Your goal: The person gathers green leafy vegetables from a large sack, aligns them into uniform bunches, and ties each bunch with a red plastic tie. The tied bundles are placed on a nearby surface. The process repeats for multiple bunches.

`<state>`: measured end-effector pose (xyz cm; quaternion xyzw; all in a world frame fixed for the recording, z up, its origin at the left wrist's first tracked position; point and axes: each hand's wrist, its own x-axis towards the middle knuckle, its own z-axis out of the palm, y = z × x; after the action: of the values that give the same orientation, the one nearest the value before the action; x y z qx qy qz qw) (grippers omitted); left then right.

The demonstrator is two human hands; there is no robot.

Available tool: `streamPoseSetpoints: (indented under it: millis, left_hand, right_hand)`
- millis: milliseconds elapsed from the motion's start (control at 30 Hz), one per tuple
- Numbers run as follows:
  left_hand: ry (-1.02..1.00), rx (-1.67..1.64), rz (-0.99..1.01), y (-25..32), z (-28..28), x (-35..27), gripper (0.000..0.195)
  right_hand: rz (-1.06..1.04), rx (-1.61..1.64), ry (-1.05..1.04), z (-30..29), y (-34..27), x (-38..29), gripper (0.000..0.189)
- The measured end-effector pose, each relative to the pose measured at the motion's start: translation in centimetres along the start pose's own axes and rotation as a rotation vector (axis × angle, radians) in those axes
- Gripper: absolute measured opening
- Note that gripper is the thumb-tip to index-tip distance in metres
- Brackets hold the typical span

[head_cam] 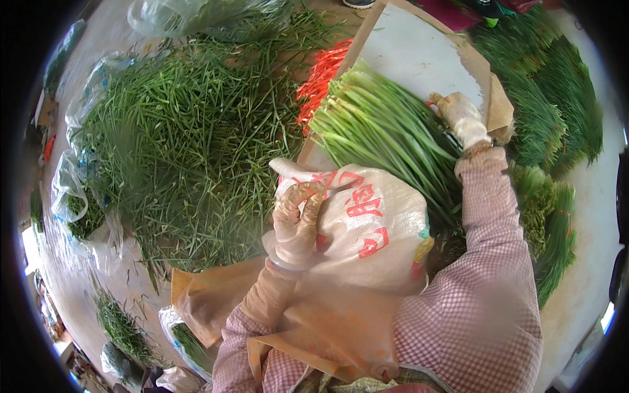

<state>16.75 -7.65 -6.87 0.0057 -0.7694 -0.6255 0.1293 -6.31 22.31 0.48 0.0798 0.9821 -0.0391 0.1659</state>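
A thick bunch of long green stalks, like garlic chives [383, 123], lies slantwise on a pale board [413, 54], its pale cut ends at the upper left. My left hand [297, 216], in a soiled light glove, pinches a thin red tie strip [305, 185] above a white woven sack with red writing [363, 216] over my lap. At the far side of the bunch is my gloved right hand [459, 115]; a bit of red shows by its fingertips, and its grip is unclear. A pile of red tie strips [324, 78] lies left of the board.
Loose green leaves and trimmings [196, 142] form a wide heap on the left, beside clear plastic bags [73, 182]. Tied green bunches [540, 98] are stacked on the right, with smaller ones [555, 221] below. A brown apron [334, 319] covers my lap. A shoe shows at the top.
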Motion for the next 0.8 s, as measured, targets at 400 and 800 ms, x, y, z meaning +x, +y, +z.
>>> streamPoseSetpoints:
  millis: [400,800]
  left_hand:
    - [-0.083,-0.525,-0.507,0.1,-2.7,-1.6,0.010]
    - [-0.196,0.486,0.808,8.5,2.6,10.1,0.015]
  right_hand:
    - [-0.380,0.626,0.169,5.1,-2.3,1.2,0.023]
    - [-0.372,1.339,-0.042,4.1,-3.3,-3.0,0.016]
